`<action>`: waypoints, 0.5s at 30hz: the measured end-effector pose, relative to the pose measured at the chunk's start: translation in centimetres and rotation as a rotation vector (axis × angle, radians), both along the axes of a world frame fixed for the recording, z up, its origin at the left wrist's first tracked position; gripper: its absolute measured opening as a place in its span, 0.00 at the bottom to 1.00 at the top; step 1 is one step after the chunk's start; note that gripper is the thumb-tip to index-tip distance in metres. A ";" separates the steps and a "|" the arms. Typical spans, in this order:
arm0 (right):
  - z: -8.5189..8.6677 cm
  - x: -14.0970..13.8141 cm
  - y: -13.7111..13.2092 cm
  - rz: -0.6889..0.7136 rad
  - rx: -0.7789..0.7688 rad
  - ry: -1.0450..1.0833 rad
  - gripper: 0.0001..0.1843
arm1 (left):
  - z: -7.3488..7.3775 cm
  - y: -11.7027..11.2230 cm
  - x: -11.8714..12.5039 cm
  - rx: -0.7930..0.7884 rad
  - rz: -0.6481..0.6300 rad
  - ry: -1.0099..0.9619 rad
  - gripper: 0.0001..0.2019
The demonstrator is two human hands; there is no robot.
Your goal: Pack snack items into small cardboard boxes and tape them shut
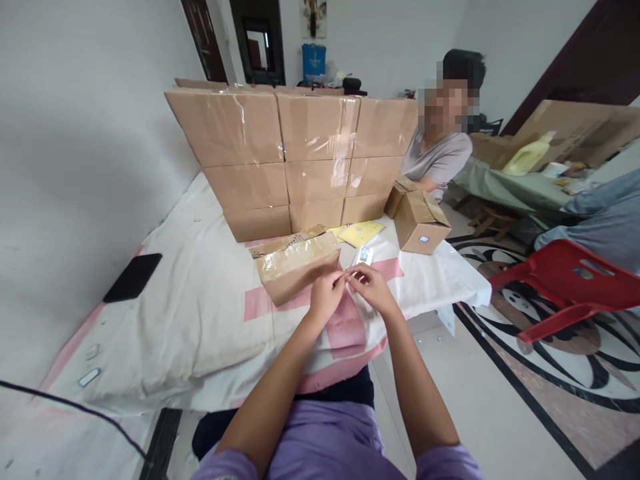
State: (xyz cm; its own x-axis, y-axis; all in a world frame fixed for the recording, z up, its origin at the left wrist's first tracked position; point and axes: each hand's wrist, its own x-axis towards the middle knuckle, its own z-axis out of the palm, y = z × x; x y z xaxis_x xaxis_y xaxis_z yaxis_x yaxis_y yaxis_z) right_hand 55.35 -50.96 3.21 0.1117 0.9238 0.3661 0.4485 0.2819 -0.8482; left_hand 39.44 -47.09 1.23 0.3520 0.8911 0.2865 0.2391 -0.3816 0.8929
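Observation:
My left hand (327, 293) and my right hand (369, 285) meet fingertip to fingertip above the cloth-covered table. Both hands are pinched closed; whatever sits between the fingers is too small to make out. Just left of my left hand lies a long cardboard box (300, 270) with shiny clear tape along its top. Beyond my right fingers is a small white item with a dark printed patch (365, 255), resting on the cloth. Behind it, a flat yellow sheet (361, 233) lies on the table.
Stacked taped cartons (315, 147) form a wall across the table's far side. Smaller boxes (424, 223) stand at the right, near another person (440, 157). A black flat object (134, 277) lies on the left. A red plastic chair (595, 280) is at the right.

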 end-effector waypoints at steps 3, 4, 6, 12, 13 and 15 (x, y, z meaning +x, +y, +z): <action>1.5 -1.2 0.2 0.033 0.019 -0.157 0.06 | 1.0 -0.2 -1.5 0.022 0.017 0.097 0.12; 2.0 -1.5 0.4 0.049 0.032 -0.216 0.06 | 1.1 -0.2 -1.9 0.021 0.025 0.117 0.12; 3.0 -2.1 0.7 0.086 0.055 -0.331 0.07 | 1.3 -0.3 -2.6 0.002 0.041 0.135 0.13; 7.9 -3.2 2.1 0.083 0.199 -0.461 0.06 | 3.7 -1.3 -4.5 -0.039 0.098 0.261 0.15; 8.9 -3.5 2.5 0.107 0.213 -0.467 0.06 | 4.6 -1.5 -5.0 0.033 0.102 0.277 0.14; 11.0 -4.2 3.6 0.198 0.215 -0.479 0.06 | 6.3 -1.8 -6.2 0.190 0.123 0.332 0.15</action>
